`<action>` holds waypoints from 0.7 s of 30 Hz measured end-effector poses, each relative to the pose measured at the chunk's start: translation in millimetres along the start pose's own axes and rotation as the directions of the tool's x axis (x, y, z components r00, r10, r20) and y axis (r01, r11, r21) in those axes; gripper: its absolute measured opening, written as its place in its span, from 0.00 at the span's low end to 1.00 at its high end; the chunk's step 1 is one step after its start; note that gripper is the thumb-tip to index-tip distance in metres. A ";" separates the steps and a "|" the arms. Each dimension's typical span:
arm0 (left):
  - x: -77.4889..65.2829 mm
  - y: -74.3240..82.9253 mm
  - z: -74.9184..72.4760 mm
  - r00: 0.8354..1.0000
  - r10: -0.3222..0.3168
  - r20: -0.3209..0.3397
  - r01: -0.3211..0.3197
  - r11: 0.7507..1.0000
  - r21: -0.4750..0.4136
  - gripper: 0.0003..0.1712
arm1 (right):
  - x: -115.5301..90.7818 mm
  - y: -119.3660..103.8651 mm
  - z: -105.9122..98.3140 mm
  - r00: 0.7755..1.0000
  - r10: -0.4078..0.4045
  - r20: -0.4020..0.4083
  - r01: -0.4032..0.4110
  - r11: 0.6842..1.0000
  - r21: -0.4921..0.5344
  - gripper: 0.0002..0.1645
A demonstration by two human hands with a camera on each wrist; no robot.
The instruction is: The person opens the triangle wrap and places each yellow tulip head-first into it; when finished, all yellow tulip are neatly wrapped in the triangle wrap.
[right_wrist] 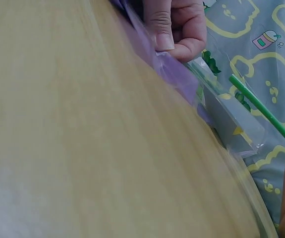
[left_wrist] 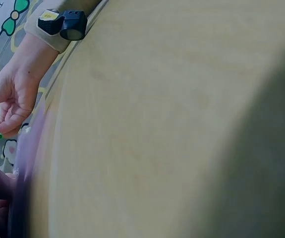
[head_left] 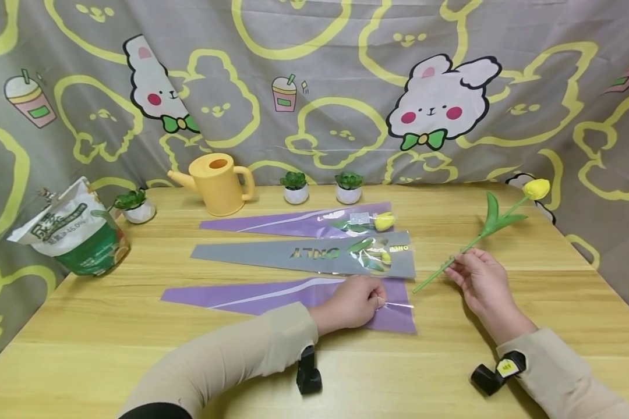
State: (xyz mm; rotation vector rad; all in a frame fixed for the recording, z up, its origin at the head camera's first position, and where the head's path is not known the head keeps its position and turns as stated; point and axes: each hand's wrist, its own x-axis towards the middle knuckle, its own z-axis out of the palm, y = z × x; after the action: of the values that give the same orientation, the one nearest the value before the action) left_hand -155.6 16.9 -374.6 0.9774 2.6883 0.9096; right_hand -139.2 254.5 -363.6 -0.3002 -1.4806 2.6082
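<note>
My left hand (head_left: 351, 301) pinches the clear film at the wide end of the nearest purple flower sleeve (head_left: 283, 294), which lies flat on the table. The right wrist view shows the thumb (right_wrist: 164, 29) and a curled finger on that film. To the right, my right hand (head_left: 483, 285) holds an artificial yellow tulip (head_left: 536, 188) by its green stem, raised over the table. Its bloom points to the far right, and the stem's cut end (right_wrist: 239, 84) reaches toward the sleeve's wide end. Beyond lie a grey sleeve (head_left: 241, 256) and another purple sleeve (head_left: 262, 224), each with a yellow tulip inside.
At the back of the wooden table (head_left: 110, 349) stand a yellow watering can (head_left: 221, 189) and two small potted plants (head_left: 296, 192). A third potted plant (head_left: 138, 211) and a green-and-white bag (head_left: 91, 244) are at the left. A patterned curtain (head_left: 335, 75) hangs behind.
</note>
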 end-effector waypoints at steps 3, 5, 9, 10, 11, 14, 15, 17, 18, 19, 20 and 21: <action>-0.4 0.6 -0.3 1.000 -0.004 -0.009 0.004 1.000 0.004 0.09 | -0.1 0.0 -0.7 1.000 -0.002 0.000 0.002 1.000 -0.002 0.11; -1.0 0.9 -0.3 1.000 -0.011 -0.022 0.011 1.000 0.005 0.09 | -0.1 -0.1 -0.8 1.000 -0.005 -0.002 0.005 1.000 0.001 0.11; -1.8 1.0 0.3 0.999 -0.032 -0.034 0.032 0.999 -0.001 0.09 | 0.0 -0.1 -1.0 1.000 -0.005 -0.012 0.005 1.000 0.004 0.10; -1.9 0.8 0.6 0.999 -0.037 -0.034 0.037 0.999 -0.008 0.09 | 0.0 -0.1 -1.1 1.000 -0.003 -0.015 0.004 1.000 0.005 0.10; -2.0 0.4 0.9 0.999 -0.040 -0.034 0.040 0.999 -0.016 0.09 | -0.1 -0.1 -1.2 1.000 -0.002 -0.017 0.002 1.000 0.006 0.10; -1.9 -0.4 1.3 0.998 -0.044 -0.037 0.043 0.998 -0.041 0.09 | -0.2 0.2 -1.4 1.000 -0.001 -0.020 0.001 1.000 0.009 0.10; -1.8 -0.6 1.3 0.998 -0.046 -0.038 0.044 0.998 -0.045 0.09 | -0.2 0.3 -1.4 1.000 -0.001 -0.021 0.002 1.000 0.009 0.10; -1.9 -0.8 1.0 0.998 -0.047 -0.039 0.044 0.998 -0.054 0.08 | -0.2 0.5 -1.5 1.000 -0.004 -0.019 0.004 1.000 0.009 0.10; -1.9 -0.8 0.9 0.998 -0.049 -0.039 0.046 0.997 -0.057 0.08 | -0.2 0.6 -1.5 1.000 -0.005 -0.019 0.005 1.000 0.008 0.10; -1.9 -0.8 0.8 0.998 -0.051 -0.038 0.049 0.997 -0.059 0.08 | -0.1 0.7 -1.5 1.000 -0.006 -0.018 0.007 1.000 0.008 0.10; -1.9 -0.8 0.7 0.998 -0.053 -0.037 0.051 0.997 -0.059 0.08 | -0.1 0.7 -1.5 1.000 -0.007 -0.017 0.007 1.000 0.009 0.10; -2.0 -0.8 0.7 0.998 -0.055 -0.035 0.053 0.997 -0.061 0.08 | 0.0 0.7 -1.5 1.000 -0.007 -0.017 0.007 1.000 0.009 0.10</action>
State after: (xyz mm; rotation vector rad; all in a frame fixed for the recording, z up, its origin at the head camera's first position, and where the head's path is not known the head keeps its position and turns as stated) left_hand -154.2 15.5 -375.8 0.8802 2.6863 1.0008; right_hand -138.8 255.3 -365.0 -0.3145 -1.4613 2.5993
